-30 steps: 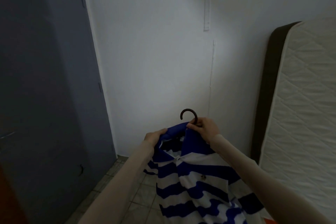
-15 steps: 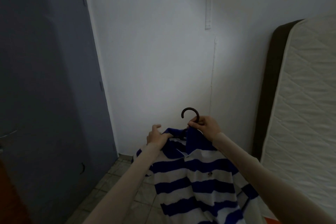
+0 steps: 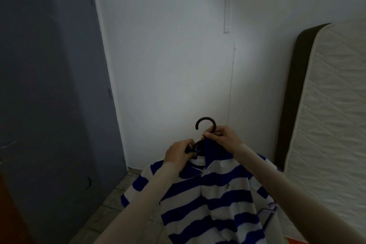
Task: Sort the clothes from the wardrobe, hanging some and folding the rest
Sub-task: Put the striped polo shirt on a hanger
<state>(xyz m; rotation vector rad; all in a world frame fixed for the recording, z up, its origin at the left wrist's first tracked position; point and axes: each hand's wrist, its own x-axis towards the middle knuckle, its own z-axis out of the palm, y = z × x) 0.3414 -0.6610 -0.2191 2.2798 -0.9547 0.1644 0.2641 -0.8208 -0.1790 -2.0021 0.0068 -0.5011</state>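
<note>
A blue and white striped polo shirt hangs in front of me on a dark hanger, whose round hook sticks up above the collar. My right hand pinches the hanger's neck together with the blue collar just below the hook. My left hand grips the hanger's left arm at the shirt's left shoulder, where part of the dark bar shows. The shirt's lower part runs out of the bottom of the view.
A grey-blue wardrobe door fills the left side. A white wall stands straight ahead. A quilted mattress leans upright at the right. Tiled floor shows below the shirt.
The shirt has spread wider across the hanger and its left shoulder now sits on the bar. My left hand shifted from the collar edge to the hanger's left arm. My right hand stayed at the hook.
</note>
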